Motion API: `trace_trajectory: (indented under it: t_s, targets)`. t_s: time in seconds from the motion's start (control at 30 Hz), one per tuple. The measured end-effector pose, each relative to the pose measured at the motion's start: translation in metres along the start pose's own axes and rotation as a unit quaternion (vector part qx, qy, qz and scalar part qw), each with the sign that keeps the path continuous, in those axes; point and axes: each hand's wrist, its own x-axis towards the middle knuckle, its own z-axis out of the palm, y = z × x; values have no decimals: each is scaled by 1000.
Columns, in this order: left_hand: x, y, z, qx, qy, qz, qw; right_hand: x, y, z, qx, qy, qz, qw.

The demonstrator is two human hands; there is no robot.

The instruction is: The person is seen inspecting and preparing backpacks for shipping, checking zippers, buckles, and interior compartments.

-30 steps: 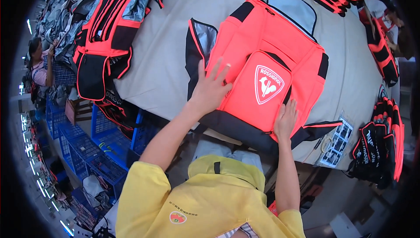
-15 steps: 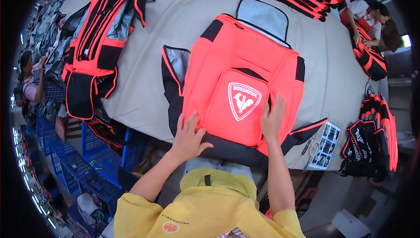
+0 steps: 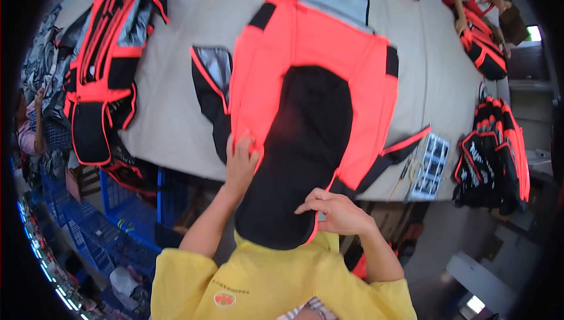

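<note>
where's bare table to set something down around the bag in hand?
Free: the grey table between the second backpack at left and the orange bag; also a strip right of the orange bag, toward the stack of bags. Crowded: the near edge, where the left hand, the right hand and the card sheet sit.

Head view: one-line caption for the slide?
Left hand presses the orange bag on the grey table while the right hand grips its black flap at the near edge.
</note>
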Motion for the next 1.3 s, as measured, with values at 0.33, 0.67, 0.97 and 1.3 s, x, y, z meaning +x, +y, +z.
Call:
trace_trajectory:
  t_s: [0.33,0.67,0.97,1.3]
  targets:
    - [26,8,-27,-63,5,-53,997,-81,80,160,-209,281,68,934]
    - [43,-12,-108,-275,-19,-74,958,-86,70,154,-178,317,35,931]
    - [85,98,-90,-164,-158,119,966,-59,68,107,8,294,74,953]
    - [61,96,-48,-188,-132,66,971,128,92,-64,-175,372,-23,911]
